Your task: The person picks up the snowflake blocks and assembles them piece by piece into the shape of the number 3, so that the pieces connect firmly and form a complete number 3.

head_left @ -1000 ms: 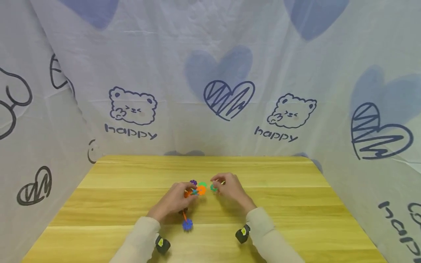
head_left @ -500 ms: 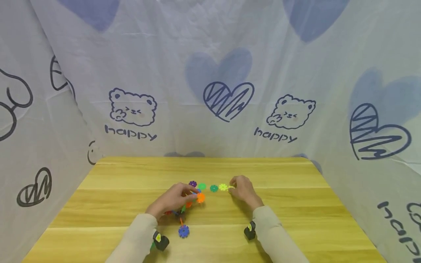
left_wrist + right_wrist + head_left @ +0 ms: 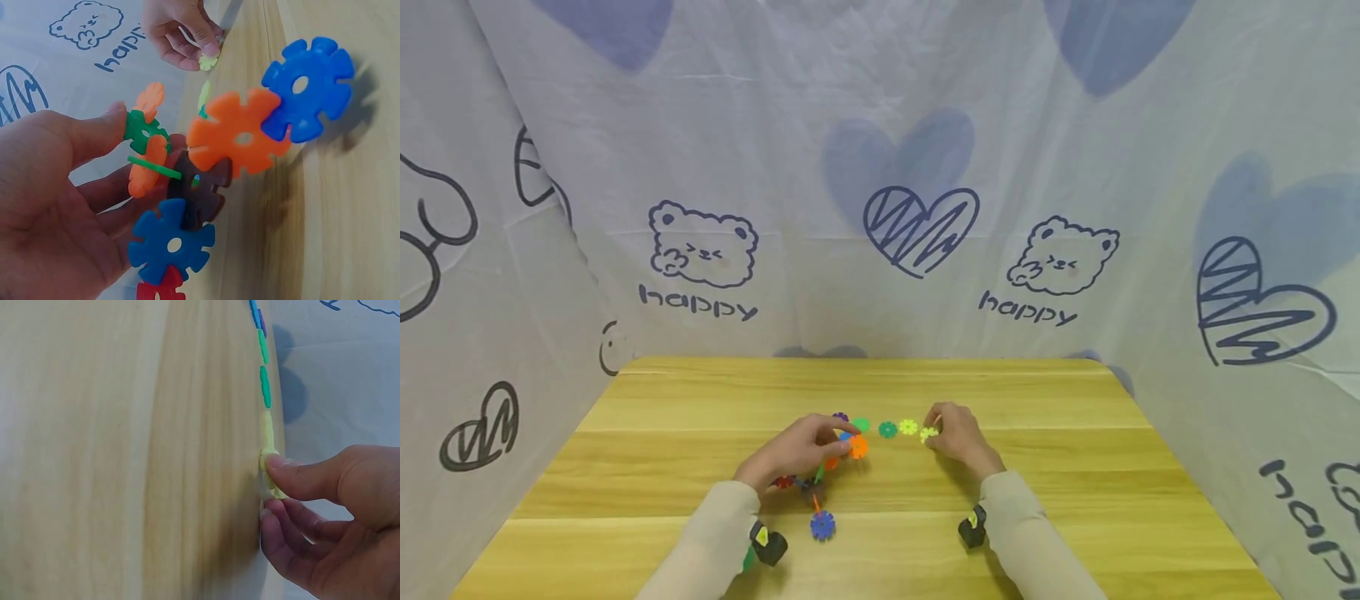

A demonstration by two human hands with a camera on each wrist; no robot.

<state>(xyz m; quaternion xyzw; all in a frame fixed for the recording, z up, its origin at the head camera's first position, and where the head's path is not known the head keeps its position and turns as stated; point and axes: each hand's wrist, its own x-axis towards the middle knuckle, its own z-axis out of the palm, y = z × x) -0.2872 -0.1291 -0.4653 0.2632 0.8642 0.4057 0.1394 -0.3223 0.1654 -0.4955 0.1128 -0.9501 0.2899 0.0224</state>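
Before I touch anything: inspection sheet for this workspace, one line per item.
Surface: wood-grain table.
Job's things: linked flower discs in several colours; teal disc, light green disc and yellow disc on the table; second yellow disc in hand.
Clutter: green item mostly hidden by the left sleeve; can't tell what.
Hands: left hand holds the linked flower discs; right hand pinches the second yellow disc.
Cables: nothing seen.
Surroundings: pale cloth behind and at both sides, printed with hearts, bears and "happy".

Heart-printed cloth [image 3: 812, 158] hangs behind a wooden table [image 3: 895, 517]
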